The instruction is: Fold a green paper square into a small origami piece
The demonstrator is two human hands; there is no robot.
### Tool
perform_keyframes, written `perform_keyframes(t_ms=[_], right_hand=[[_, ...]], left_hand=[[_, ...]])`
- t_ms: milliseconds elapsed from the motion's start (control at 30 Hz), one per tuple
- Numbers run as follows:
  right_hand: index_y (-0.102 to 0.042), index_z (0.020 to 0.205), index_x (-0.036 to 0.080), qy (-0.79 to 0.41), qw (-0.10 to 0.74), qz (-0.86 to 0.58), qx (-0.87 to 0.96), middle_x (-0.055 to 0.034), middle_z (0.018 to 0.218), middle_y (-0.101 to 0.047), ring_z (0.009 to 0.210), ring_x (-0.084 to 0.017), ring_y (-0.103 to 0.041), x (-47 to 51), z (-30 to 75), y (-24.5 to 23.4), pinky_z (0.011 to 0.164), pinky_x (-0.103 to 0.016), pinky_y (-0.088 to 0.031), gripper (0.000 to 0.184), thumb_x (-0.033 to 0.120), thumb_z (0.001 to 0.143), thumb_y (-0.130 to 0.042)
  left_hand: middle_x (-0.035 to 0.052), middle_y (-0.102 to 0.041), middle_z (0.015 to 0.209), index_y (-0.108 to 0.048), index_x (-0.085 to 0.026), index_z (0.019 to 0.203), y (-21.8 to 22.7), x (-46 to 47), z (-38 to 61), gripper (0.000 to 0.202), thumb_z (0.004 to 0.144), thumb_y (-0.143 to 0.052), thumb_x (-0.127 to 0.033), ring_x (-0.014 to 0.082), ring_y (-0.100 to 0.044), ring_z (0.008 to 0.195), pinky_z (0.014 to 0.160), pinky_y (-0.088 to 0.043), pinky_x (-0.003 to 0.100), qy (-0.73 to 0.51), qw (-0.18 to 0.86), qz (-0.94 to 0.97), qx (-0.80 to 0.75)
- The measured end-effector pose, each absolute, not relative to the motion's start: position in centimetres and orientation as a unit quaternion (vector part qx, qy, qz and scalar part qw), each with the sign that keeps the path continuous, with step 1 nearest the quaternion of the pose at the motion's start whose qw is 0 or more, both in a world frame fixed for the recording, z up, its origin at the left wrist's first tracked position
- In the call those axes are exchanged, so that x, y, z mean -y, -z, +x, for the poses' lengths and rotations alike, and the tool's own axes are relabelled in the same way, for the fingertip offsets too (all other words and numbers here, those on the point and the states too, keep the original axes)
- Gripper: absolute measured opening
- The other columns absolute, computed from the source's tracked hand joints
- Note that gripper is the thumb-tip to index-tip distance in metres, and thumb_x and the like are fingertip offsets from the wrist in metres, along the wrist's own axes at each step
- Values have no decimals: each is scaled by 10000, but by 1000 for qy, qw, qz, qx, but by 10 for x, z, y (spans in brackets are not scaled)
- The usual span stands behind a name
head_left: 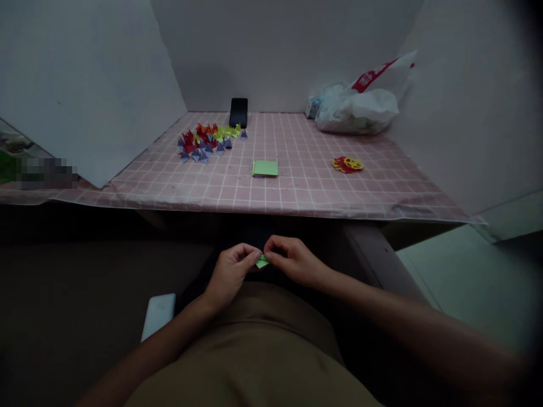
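The left hand (232, 268) and right hand (293, 260), nearly closed, pinch opposite sides of a green paper (262, 264) in front of the desk (307, 192) bearing a paper stack (266, 168)

Dim overall, dark corners, soft wide-angle distortion

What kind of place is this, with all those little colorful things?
Probably a paper-craft spot, though I can't tell in what building. There are colorful folded paper shapes, a stack of paper sheets, and a piece of green paper held between the left hand and right hand.
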State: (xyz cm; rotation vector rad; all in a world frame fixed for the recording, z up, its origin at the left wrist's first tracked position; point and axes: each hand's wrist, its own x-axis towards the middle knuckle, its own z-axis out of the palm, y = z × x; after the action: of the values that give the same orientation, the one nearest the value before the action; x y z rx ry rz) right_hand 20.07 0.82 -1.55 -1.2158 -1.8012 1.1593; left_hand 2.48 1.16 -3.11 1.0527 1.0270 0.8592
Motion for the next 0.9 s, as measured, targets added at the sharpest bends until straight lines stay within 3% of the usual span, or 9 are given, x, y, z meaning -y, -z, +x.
perform_keyframes(t_ms=[333, 533, 900], right_hand=[[-556, 718, 168, -447, 338, -474, 679, 20, 668, -523, 635, -118, -450, -9, 202, 13, 593, -242, -343, 109, 172, 827, -546], [-551, 718, 164, -436, 349, -467, 686, 18, 671, -522, 636, -116, -448, -9, 203, 14, 587, -239, -341, 109, 180, 825, -554], [-551, 718, 165, -434, 338, -459, 698, 20, 672, -520, 641, -118, -455, -8, 203, 14, 591, -239, -343, 110, 163, 828, -548]], left_hand=[[24, -666, 777, -683, -161, 834, 29, -10, 22, 281, 831, -616, -433, 163, -643, 747, 763, -555, 332, -403, 669, 440, -443], [5, -657, 760, -674, -153, 806, 28, -10, 23, 202, 740, -724, -338, 138, -622, 715, 728, -531, 288, -390, 647, 475, -451], [13, -651, 758, -685, -144, 790, 28, -11, 19, 207, 778, -682, -351, 146, -614, 716, 718, -534, 294, -377, 633, 501, -455]])
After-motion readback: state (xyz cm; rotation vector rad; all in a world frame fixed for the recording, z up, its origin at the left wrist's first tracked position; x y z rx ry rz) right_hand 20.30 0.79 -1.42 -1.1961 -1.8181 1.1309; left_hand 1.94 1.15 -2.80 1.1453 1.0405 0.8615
